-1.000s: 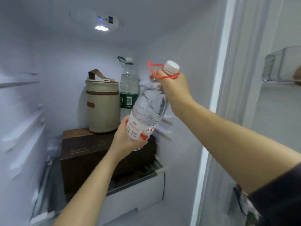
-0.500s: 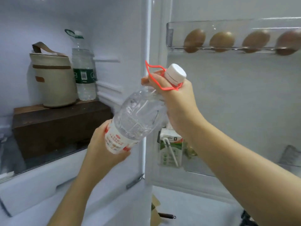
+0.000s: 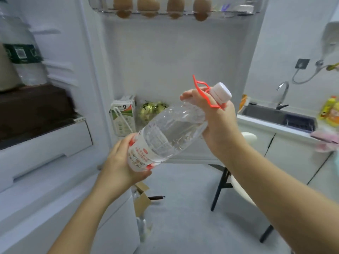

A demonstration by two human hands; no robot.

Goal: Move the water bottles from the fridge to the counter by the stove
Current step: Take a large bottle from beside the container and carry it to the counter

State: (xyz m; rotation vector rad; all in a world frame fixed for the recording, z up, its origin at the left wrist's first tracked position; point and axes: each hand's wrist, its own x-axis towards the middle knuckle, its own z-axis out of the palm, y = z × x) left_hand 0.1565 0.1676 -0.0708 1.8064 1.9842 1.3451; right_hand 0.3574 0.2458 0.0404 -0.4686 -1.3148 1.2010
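A large clear water bottle (image 3: 170, 132) with a white cap, a red carry handle and a red-and-white label is tilted in the air in front of the open fridge door. My right hand (image 3: 218, 121) grips its neck just under the cap. My left hand (image 3: 124, 162) cups and holds its base from below. A second water bottle (image 3: 22, 52) with a dark green label stands upright inside the fridge at the far left, on a dark brown box (image 3: 34, 107).
The fridge door (image 3: 176, 57) stands open, with several eggs (image 3: 148, 6) in its top rack and a milk carton (image 3: 122, 116) in a lower one. A sink (image 3: 275, 114) with a tap sits at right. A stool (image 3: 238, 182) and a cardboard box (image 3: 142, 198) are on the floor.
Both hands have carried the bottle out of the fridge compartment and to the right, in front of the door. The view has swung right, bringing the sink and floor into sight.
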